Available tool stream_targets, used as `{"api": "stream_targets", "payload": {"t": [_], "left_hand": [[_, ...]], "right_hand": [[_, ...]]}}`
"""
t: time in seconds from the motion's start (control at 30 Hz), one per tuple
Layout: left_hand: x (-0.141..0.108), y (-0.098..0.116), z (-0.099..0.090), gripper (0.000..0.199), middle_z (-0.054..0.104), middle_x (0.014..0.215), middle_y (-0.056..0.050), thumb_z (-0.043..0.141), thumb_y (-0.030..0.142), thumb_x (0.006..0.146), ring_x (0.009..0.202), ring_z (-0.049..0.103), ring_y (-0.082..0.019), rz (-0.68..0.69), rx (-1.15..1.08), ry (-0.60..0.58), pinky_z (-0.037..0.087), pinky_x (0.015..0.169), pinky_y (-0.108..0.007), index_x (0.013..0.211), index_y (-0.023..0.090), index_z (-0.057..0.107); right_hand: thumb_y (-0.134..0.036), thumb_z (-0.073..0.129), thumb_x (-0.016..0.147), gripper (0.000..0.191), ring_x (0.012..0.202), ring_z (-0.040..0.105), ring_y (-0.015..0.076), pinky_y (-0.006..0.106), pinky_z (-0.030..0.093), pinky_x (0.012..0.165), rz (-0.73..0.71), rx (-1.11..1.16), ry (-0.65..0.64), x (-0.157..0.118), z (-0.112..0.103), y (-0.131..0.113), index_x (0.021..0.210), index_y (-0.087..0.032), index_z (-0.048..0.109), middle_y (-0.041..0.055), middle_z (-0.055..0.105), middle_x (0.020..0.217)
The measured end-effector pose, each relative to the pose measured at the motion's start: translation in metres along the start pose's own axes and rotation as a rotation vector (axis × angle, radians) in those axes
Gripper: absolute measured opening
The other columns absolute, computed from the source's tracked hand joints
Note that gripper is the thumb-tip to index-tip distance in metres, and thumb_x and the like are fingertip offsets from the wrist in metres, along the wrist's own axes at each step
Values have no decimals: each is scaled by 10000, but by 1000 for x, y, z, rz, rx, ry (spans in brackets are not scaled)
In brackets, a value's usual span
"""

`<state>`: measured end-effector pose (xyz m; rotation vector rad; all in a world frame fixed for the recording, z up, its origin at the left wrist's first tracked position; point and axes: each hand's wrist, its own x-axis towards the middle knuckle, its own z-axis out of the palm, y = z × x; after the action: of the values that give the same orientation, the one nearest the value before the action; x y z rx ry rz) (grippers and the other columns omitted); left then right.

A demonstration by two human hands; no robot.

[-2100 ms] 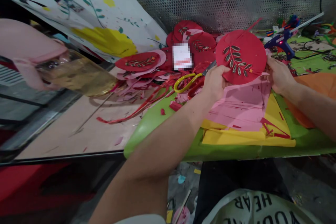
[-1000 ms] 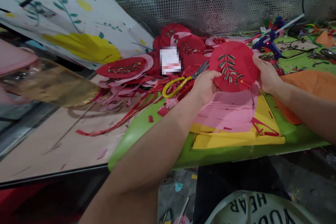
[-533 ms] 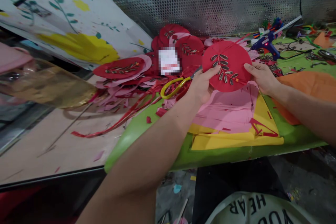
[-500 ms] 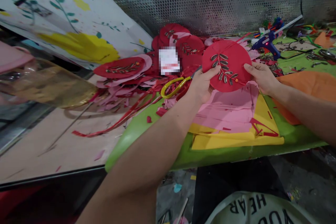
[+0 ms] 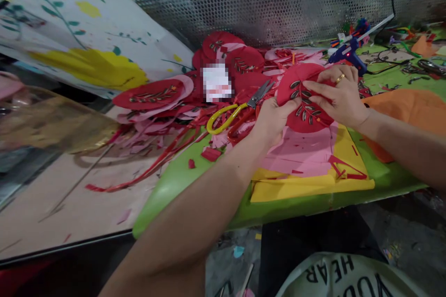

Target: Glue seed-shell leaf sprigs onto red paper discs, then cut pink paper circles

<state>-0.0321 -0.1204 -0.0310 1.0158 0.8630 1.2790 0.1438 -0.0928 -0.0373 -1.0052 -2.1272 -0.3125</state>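
My left hand (image 5: 273, 120) grips the left edge of a red paper disc (image 5: 296, 72), its thumb lying on the front. A sprig of dark, seed-like leaves (image 5: 305, 106) with a small orange piece at its lower end decorates the disc. Over the disc's right side is my right hand (image 5: 339, 97), a ring on one finger, thumb and forefinger closed in on the sprig's leaves. Scissors (image 5: 223, 119) with one yellow and one red handle lie left of the disc, blades slightly apart. Pink sheets (image 5: 299, 148) on yellow paper (image 5: 313, 190) lie below it.
More decorated red discs (image 5: 149, 94) are piled at the left and back among pink and red scraps. A blue glue gun (image 5: 348, 55) with a lit red light stands back right. Orange sheets (image 5: 411, 116) lie under my right forearm, on the green table (image 5: 167, 195).
My right hand has shifted from the disc's right edge onto its face, at the sprig. The disc has tilted and sits slightly lower. The scissors' blades now show beyond my left hand.
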Motion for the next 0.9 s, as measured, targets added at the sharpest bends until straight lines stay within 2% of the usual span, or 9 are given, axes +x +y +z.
{"api": "stream_targets", "payload": {"t": [0.13,0.37,0.53,0.67,0.8,0.9], "left_hand": [[-2,-3,1,276,748,784,-29,839,274,529,943,698,-260,-7,2,-39,545,870,-391,755,184,711],[-2,-7,-3,303,742,775,-40,847,311,559,967,693,-277,-30,40,-61,540,886,-401,794,186,703],[-2,-6,-2,321,744,764,-51,851,355,551,941,699,-285,-29,19,-65,548,868,-409,780,179,711],[0,-1,-3,323,743,732,-41,862,353,511,907,708,-275,-17,-13,-3,554,868,-408,739,181,713],[3,1,-6,316,749,770,-40,842,354,539,911,707,-263,32,10,60,551,868,-405,771,177,719],[4,-2,-6,303,743,764,-31,825,358,570,862,702,-239,86,44,55,550,837,-382,790,178,721]], "right_hand": [[-484,494,916,279,1009,544,280,561,332,954,27,42,-67,1,1,3,1042,-361,712,44,657,953],[-472,529,900,252,971,573,279,561,336,956,86,112,-39,1,0,0,853,-330,732,38,659,852],[-413,503,919,244,963,567,268,525,349,947,87,101,-24,1,1,-1,856,-295,707,36,658,857],[-414,429,952,314,956,552,258,478,361,916,108,10,-22,2,2,0,877,-242,680,57,654,883],[-436,385,966,373,953,547,265,455,365,874,181,-42,-16,4,3,4,879,-212,670,81,650,897],[-423,407,961,341,983,550,267,449,358,889,259,-26,1,4,5,5,887,-216,668,86,650,917]]}}
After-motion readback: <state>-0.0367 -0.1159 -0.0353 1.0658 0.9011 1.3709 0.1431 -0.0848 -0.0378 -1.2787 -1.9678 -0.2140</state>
